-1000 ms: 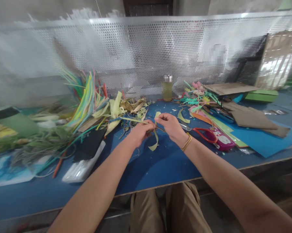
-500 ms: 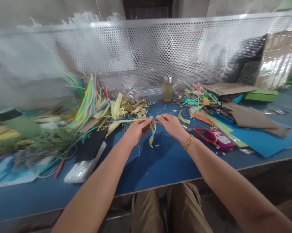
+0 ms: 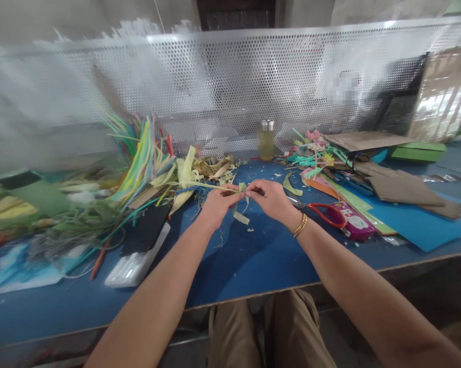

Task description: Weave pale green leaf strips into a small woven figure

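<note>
My left hand [image 3: 219,203] is closed in a pinch on a thin pale stem [image 3: 199,184] that sticks out to the left. Fingertip to fingertip with it, my right hand [image 3: 267,198] pinches a pale green corn husk strip [image 3: 241,217], whose loose end dangles below the fingers. Where strip and stem meet is partly hidden by the fingers. Red-handled scissors [image 3: 332,213] lie just right of my right wrist. A separate husk piece [image 3: 290,185] rests on the blue table [image 3: 253,266] behind that hand.
Left of the hands lie a husk pile [image 3: 186,171], bundled coloured stems [image 3: 140,158], a black phone-like slab [image 3: 145,232] and a white case [image 3: 132,266]. A lidded bottle [image 3: 266,143] stands behind. Cardboard [image 3: 402,189], blue paper [image 3: 422,230] and a purple packet [image 3: 356,225] are at right.
The dangling husk end has swung and folded, now hanging shorter and angled right. My fingers have shifted slightly around the stem. The whole view has moved a little.
</note>
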Demonstrator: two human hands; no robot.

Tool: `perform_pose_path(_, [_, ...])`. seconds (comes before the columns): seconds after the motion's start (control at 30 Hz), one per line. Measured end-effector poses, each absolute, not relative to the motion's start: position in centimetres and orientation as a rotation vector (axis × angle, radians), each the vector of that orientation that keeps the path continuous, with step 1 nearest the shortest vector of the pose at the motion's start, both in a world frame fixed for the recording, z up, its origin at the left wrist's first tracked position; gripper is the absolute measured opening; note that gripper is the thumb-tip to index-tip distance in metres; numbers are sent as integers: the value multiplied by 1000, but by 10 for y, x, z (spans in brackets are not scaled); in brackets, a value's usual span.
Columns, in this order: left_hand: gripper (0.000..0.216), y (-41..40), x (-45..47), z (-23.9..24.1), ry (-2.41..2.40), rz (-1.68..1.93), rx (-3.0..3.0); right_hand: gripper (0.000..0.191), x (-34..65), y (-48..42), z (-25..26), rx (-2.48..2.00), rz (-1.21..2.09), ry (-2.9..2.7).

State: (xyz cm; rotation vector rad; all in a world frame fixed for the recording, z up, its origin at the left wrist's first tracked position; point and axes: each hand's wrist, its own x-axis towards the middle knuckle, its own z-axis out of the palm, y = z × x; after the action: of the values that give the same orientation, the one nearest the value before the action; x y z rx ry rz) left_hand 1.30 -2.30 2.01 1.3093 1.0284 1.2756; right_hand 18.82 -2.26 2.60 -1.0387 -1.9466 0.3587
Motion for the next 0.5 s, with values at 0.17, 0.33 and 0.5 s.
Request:
perform_pose_path(0.17, [26,-23,12,21,1047,1259,1355,11,189,-25,31,-1091,306,-1985])
perform_pose_path(0.33, [21,-24,10,23,1099,1224,1381,11,191,-25,33,-1122,316,-2002])
perform_pose_path(0.5, [24,-22,6,23,1111,1202,1349,11,195,-24,34,-1145,294,-2001])
